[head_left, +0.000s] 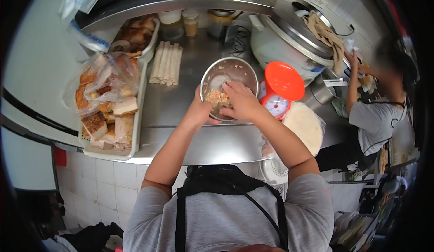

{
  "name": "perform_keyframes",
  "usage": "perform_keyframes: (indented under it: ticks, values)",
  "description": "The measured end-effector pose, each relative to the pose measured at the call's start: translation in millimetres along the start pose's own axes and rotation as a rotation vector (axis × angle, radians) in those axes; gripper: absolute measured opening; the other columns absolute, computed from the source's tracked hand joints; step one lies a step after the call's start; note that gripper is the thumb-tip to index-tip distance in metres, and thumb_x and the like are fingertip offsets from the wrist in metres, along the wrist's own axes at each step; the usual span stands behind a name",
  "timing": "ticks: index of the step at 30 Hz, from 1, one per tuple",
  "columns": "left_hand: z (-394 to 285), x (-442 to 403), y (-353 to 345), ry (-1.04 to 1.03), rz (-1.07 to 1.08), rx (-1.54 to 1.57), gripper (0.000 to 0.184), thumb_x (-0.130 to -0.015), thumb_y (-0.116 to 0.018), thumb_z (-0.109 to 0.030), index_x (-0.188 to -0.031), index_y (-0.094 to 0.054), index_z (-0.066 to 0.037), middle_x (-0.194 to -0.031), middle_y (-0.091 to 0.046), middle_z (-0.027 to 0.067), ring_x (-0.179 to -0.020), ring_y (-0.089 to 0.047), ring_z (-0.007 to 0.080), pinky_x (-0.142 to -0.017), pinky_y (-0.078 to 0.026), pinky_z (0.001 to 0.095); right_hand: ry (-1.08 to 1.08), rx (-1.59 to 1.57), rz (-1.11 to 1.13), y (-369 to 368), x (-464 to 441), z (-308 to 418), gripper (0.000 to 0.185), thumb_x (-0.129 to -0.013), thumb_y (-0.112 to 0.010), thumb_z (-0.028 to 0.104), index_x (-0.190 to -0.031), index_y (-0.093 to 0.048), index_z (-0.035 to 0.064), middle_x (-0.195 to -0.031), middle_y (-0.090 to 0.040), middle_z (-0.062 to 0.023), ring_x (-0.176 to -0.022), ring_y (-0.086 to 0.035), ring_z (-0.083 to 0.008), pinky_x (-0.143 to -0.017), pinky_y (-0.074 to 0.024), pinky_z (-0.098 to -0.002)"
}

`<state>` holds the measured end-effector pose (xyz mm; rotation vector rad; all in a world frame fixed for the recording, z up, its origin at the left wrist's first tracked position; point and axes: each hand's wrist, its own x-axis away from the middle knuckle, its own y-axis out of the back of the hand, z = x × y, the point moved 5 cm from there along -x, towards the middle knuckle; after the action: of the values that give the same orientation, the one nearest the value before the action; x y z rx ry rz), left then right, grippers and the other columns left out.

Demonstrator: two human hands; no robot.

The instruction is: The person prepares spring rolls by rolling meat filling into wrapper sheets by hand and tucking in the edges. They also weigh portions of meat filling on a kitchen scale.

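A steel bowl stands on the metal counter, with a chopped, orange-flecked mixture inside it. My left hand is wrapped round the bowl's left side at the rim. Inside the bowl, my right hand lies over the mixture with its fingers bent down into it; whether it grips any is hidden. Just right of the bowl is a red scale with a round red pan. Several pale rolled sticks lie side by side to the left of the bowl.
A tray of bagged meat chunks stands left, a container of browned meat behind it. A large lidded pot is at back right. Pale dough-like sheets lie right. A co-worker stands at far right.
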<state>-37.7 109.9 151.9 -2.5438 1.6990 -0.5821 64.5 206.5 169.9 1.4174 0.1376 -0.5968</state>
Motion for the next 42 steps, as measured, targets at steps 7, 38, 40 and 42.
perform_keyframes:
  ticks: [7,38,40,42]
  values:
    - [-3.8,-18.3,-57.6,0.009,0.040,0.075,0.058,-0.078,-0.034,0.001,-0.133,-0.015,-0.006,-0.117,-0.046,0.0220,-0.088,-0.061,0.0324,-0.053,-0.057,0.0372,-0.208,-0.182,0.592,34.3,23.2,-38.3,0.025,-0.069,-0.063,0.025,-0.081,-0.064,0.0023,-0.089,-0.062,-0.0167,-0.078,-0.059,-0.0296,-0.068,-0.0469,-0.0393]
    - [52.2,-15.9,-65.1,0.086,-0.014,0.347,0.048,-0.077,-0.035,-0.001,-0.124,-0.027,0.008,-0.106,-0.052,0.0306,-0.084,-0.061,0.0413,-0.065,-0.057,0.0414,-0.606,-0.284,-0.150,108.3,55.8,-178.2,0.033,-0.074,-0.065,0.030,-0.095,-0.060,0.0050,-0.097,-0.056,-0.0141,-0.091,-0.056,-0.0254,-0.080,-0.0449,-0.0359]
    - [50.7,-15.2,-68.2,0.086,-0.021,0.332,0.049,-0.077,-0.035,0.000,-0.124,-0.024,0.007,-0.107,-0.051,0.0309,-0.084,-0.061,0.0418,-0.065,-0.057,0.0416,-0.522,-0.364,-0.196,112.1,52.8,-166.8,0.030,-0.077,-0.063,0.026,-0.095,-0.060,0.0024,-0.094,-0.058,-0.0146,-0.086,-0.058,-0.0250,-0.077,-0.0463,-0.0342]
    - [51.9,-17.1,-69.7,0.088,0.002,0.344,0.050,-0.077,-0.035,0.001,-0.125,-0.023,0.006,-0.107,-0.051,0.0312,-0.083,-0.061,0.0419,-0.064,-0.057,0.0413,-0.402,-0.377,-0.200,111.6,48.1,-155.5,0.029,-0.079,-0.062,0.023,-0.094,-0.060,-0.0013,-0.087,-0.061,-0.0140,-0.081,-0.059,-0.0246,-0.073,-0.0475,-0.0318]
